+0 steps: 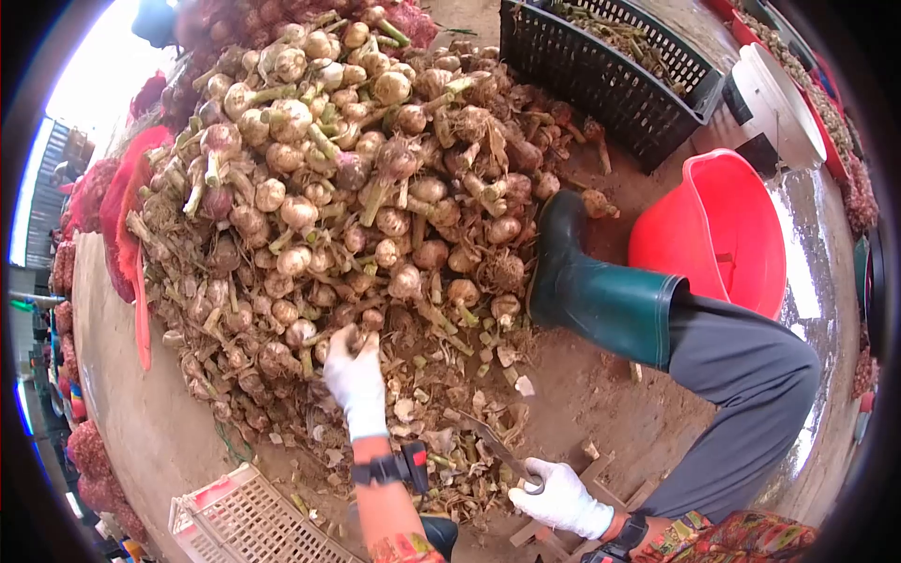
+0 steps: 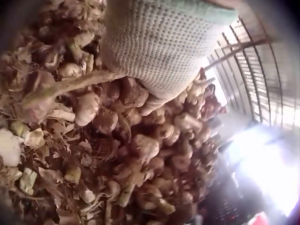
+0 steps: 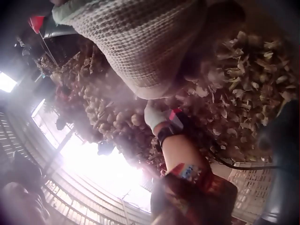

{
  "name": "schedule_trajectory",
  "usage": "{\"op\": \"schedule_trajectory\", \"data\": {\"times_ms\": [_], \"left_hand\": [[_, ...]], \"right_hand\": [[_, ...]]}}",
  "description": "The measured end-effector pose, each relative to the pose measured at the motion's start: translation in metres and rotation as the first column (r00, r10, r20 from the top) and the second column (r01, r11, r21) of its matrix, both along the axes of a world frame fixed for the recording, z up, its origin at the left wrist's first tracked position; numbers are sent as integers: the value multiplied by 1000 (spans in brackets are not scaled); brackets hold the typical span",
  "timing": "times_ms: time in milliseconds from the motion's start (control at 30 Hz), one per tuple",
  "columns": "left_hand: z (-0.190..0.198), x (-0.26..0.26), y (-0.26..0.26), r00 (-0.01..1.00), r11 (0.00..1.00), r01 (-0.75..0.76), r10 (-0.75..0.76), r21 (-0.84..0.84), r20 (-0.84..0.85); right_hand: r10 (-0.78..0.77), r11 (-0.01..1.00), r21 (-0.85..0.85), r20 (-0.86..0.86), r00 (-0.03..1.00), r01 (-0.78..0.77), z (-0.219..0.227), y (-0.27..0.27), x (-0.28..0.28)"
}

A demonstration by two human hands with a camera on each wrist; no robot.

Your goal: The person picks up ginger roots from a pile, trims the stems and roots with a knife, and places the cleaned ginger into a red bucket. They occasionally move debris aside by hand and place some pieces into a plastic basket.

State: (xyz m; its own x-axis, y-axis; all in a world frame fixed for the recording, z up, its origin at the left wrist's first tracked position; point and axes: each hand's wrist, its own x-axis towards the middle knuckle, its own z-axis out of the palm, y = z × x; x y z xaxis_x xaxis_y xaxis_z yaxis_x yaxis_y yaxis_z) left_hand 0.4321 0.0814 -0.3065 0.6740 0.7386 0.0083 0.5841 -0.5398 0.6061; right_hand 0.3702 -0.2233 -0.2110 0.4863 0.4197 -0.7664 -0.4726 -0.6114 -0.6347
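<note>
A large heap of garlic bulbs [image 1: 375, 178] with dry stems and roots fills the middle of the head view. My white-gloved left hand [image 1: 357, 385] is at the heap's near edge, its fingers round a brownish garlic bulb [image 2: 133, 93]. In the left wrist view a long stem [image 2: 70, 86] sticks out beside that bulb. Lower right, my gloved right hand [image 1: 561, 499] grips a knife [image 1: 505, 452] with a dark blade pointing up and left, over the trimmings. The glove [image 3: 140, 42] hides the knife in the right wrist view.
Cut stems and skins [image 1: 469, 436] litter the ground below the heap. A pale plastic crate [image 1: 253, 516] stands lower left. A green boot [image 1: 601, 300], a red basin [image 1: 704, 225] and a black crate [image 1: 601, 84] line the right side. Red mesh [image 1: 127, 206] borders the heap's left.
</note>
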Motion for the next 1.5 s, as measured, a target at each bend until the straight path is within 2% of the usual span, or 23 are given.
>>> {"op": "schedule_trajectory", "data": {"times_ms": [167,267,300,400,533,600,700,733,800,867,933,967,1000,1033,1067,1100,1133,1167,1200,1233,1267,1367,1500], "left_hand": [[-23,56,-21,831,978,169,-73,125,-552],[-54,12,-20,983,988,38,-64,-149,-170],[-36,-2,-24,991,770,-98,137,-630,12],[21,-46,-46,844,445,-23,489,-895,221],[80,-85,-75,793,299,12,579,-954,191],[105,-86,-92,704,145,247,652,-958,281],[148,-86,-118,657,198,69,729,-978,194],[142,-94,-101,725,-53,423,619,-905,303],[166,-64,-116,769,-158,428,581,-890,267],[211,-13,-170,785,285,282,480,-916,391],[261,41,-228,851,426,261,322,-866,415],[279,58,-259,872,421,248,296,-873,391],[281,76,-263,915,125,348,171,-929,366],[271,85,-285,625,580,744,-433,-330,649],[272,95,-303,672,649,692,-419,-317,611],[271,110,-316,691,505,697,-284,-509,665],[268,115,-315,702,313,700,-137,-642,699],[272,104,-307,655,428,724,-183,-541,733],[278,90,-300,610,516,739,-242,-432,754],[279,72,-279,636,507,727,-242,-464,733],[268,59,-259,683,544,658,-140,-520,717],[173,25,-163,894,719,252,82,-647,440],[33,9,-20,970,887,-205,240,-414,36]], "right_hand": [[-25,998,-57,-43,999,22,6,2,14],[-102,995,-20,-55,993,101,5,0,5],[-169,986,0,-47,984,169,2,-3,3],[-292,951,105,-3,957,290,-8,-11,-12],[-344,913,183,-128,930,363,2,-17,-8],[-318,922,202,-90,944,330,-10,-19,-11],[-392,905,179,3,920,386,-6,-18,-15],[-334,922,211,1,943,326,-14,-20,-19],[-320,922,259,92,943,288,-25,-22,-22],[-377,914,208,115,919,349,-30,-15,-23],[-360,914,223,64,931,338,-26,-15,-16],[-397,912,192,200,896,361,-23,-13,-16],[-372,905,265,113,921,333,-37,-13,-15],[-344,885,437,383,857,159,-84,-9,-22],[-637,651,611,117,762,451,-27,-22,-18],[0,968,153,791,611,-198,-90,-12,-18],[-568,692,666,267,779,277,-155,8,-49],[-97,994,109,941,325,-20,-77,-31,-28],[-107,990,133,933,344,-52,-47,-31,-17],[-460,874,375,431,776,310,-32,-29,-9],[-629,668,272,-290,721,693,-22,-27,-3],[-611,667,218,-386,691,712,0,-20,2],[-561,749,157,-367,742,644,2,-13,-2]]}}
